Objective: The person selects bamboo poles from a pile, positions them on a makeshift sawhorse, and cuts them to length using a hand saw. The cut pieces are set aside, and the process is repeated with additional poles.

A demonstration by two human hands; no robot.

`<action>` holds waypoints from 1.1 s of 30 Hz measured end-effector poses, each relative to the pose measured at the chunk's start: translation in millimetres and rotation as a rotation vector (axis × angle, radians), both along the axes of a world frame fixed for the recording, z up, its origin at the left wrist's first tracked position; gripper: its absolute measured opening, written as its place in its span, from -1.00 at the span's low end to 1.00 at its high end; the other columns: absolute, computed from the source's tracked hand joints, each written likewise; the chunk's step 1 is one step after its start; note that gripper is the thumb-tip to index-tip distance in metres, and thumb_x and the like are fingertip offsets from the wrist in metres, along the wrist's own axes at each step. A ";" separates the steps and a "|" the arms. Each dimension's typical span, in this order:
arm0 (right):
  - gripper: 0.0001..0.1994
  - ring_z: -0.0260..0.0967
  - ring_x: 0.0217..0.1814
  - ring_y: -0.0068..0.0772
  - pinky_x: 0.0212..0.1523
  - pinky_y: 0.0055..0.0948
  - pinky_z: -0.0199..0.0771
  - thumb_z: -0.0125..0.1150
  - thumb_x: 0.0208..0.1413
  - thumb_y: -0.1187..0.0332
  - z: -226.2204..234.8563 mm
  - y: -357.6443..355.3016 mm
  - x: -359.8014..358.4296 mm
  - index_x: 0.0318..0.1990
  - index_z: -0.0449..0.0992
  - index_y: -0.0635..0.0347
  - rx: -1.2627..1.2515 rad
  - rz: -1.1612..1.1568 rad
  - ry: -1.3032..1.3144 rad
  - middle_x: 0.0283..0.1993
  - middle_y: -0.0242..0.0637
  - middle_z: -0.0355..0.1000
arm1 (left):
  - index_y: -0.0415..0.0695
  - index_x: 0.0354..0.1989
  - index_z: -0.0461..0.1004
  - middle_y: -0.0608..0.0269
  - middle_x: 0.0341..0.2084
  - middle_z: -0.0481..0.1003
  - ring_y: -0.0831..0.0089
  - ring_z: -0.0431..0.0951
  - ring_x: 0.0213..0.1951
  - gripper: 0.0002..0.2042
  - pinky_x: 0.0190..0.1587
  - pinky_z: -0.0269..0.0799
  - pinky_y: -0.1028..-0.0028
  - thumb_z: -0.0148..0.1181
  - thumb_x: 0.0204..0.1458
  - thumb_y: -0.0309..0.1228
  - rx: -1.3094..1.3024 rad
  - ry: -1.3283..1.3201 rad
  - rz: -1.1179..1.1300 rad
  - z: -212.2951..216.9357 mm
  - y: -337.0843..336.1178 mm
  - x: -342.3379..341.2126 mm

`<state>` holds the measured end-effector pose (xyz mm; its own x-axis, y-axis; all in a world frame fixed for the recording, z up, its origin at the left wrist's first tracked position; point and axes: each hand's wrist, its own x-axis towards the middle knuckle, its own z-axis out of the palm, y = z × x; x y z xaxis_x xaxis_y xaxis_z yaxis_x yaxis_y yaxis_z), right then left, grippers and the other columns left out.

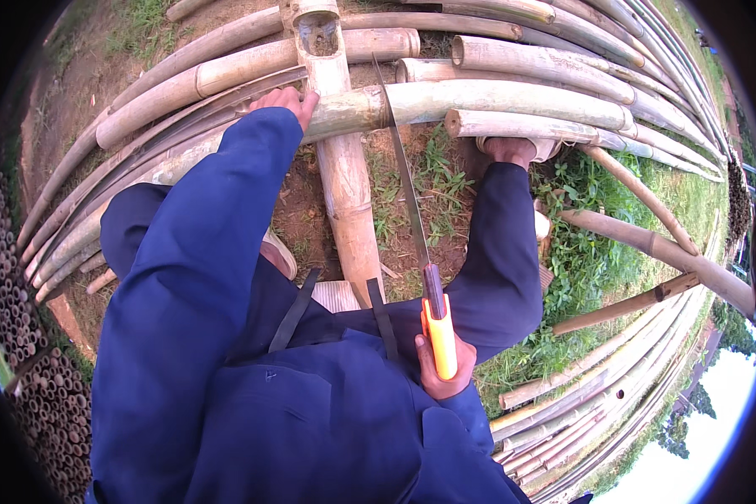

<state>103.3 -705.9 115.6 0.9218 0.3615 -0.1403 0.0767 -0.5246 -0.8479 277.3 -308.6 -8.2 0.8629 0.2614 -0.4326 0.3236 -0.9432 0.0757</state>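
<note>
A pale bamboo pole [496,96] lies crosswise in front of me, over a thicker bamboo support [349,202] that runs away from my body. My left hand [284,102] grips this pole left of the support, fingers curled over it. In my right hand [447,366], close to my lap, is the orange and yellow handle of a handsaw [411,193]. Its long blade points away from me and crosses the pole just right of the support, tip beyond the pole. Whether the teeth have cut into the bamboo is hard to see.
More bamboo poles [546,59] lie side by side beyond the work. An open notch [319,35] shows in the support's far end. Leaning poles [659,244] and a stack of long bamboo [605,382] are at right; cut bamboo ends [46,403] are piled at left.
</note>
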 end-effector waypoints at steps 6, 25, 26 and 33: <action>-0.89 0.42 -0.55 -0.45 -0.44 -0.38 0.42 0.35 0.16 0.51 -56.4 86.8 111.8 -0.25 0.57 0.38 0.143 -0.070 0.035 -0.55 -0.15 0.45 | -0.06 0.24 0.46 -0.06 0.04 0.53 0.04 0.48 0.20 -0.50 0.28 0.32 0.06 -0.16 0.40 0.04 -0.042 -0.086 0.057 -40.4 19.3 14.5; -0.86 0.38 -0.36 -0.59 -0.29 -0.51 0.40 0.34 0.20 0.55 -44.7 54.1 57.5 -0.13 0.56 0.41 0.115 -0.074 0.119 -0.38 -0.31 0.50 | -0.24 0.00 0.60 -0.19 -0.01 0.59 -0.07 0.53 0.14 -0.33 0.26 0.33 0.07 -0.11 0.31 0.20 -0.101 -0.273 0.111 -5.5 12.4 4.8; -0.81 0.45 -0.28 -0.54 -0.20 -0.50 0.43 0.33 0.18 0.57 -28.3 34.4 33.0 -0.07 0.57 0.42 0.072 -0.067 0.129 -0.30 -0.24 0.54 | -0.24 0.00 0.60 -0.19 -0.01 0.59 -0.07 0.53 0.14 -0.33 0.25 0.33 0.06 -0.11 0.31 0.20 -0.098 -0.225 0.121 -9.1 14.8 5.1; -0.70 0.56 -0.34 -0.38 -0.25 -0.45 0.52 0.30 0.17 0.57 -50.7 35.8 52.5 0.07 0.58 0.37 0.061 -0.032 0.031 -0.29 -0.12 0.59 | 0.31 0.37 0.31 0.04 0.07 0.45 0.06 0.48 0.22 -0.58 0.24 0.40 0.11 -0.09 0.37 -0.34 0.013 -0.002 -0.042 -65.3 29.6 7.5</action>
<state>155.8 -670.1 64.9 0.9286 0.3404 -0.1480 0.0335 -0.4739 -0.8799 284.8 -279.0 -73.5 0.8743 0.2304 -0.4272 0.2835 -0.9568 0.0641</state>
